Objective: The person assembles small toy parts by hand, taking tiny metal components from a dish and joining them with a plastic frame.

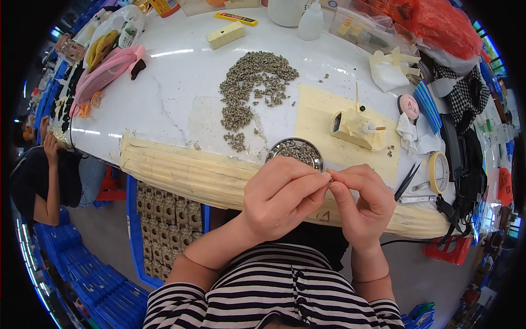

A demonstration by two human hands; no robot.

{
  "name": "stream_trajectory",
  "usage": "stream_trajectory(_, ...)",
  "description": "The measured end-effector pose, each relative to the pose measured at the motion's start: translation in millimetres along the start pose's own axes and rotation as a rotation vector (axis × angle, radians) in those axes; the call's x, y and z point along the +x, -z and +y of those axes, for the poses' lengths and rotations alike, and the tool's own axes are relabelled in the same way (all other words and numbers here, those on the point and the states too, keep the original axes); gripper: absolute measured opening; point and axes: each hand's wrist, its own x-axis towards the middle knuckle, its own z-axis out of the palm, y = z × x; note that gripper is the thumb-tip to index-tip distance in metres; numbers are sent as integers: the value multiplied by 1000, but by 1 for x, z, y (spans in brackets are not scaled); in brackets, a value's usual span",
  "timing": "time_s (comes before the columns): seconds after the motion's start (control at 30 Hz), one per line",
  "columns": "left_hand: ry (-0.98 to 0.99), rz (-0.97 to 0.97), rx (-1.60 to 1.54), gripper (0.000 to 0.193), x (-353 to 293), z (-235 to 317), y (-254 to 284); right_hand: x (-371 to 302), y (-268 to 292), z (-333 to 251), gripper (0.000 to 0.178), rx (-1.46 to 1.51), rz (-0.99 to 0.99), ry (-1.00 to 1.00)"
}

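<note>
My left hand (282,197) and my right hand (364,205) meet fingertip to fingertip just above the table's near edge. Thumbs and forefingers of both pinch a tiny metal part (330,179), mostly hidden by the fingers. Right behind my left hand stands a round steel bowl (296,139) filled with small metal parts; my hand covers its near side. Farther back, a large loose pile of similar small grey metal parts (257,66) spreads over the white table (170,82).
A tape-wrapped block with a small fixture (359,130) stands on yellow paper (315,109) at right. Tweezers (407,181) and a tape roll (438,171) lie nearby. A blue crate (133,225) of metal blocks sits below left. Another person (46,183) sits far left.
</note>
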Motion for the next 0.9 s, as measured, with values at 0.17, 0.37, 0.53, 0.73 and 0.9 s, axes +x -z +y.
stream_trajectory(0.17, -26, -25, -29, 31, 4, 2, 2, -1, 4, -1, 12, 367, -25, -302)
stream_trajectory(0.37, 14, -7, 37, 27, 0, 0, -3, 1, 1, 0, 17, -51, 32, 44)
stream_trajectory(0.53, 67, 7, 40, 26, 0, -1, -6, 2, -6, 1, 24, -367, 106, 342)
stream_trajectory(0.73, 90, 2, 29, 26, 2, 0, -5, 1, -6, 1, 26, -359, 100, 343)
stream_trajectory(0.9, 102, 12, 19, 27, 2, 3, -4, 0, -6, 0, 25, -309, 103, 280)
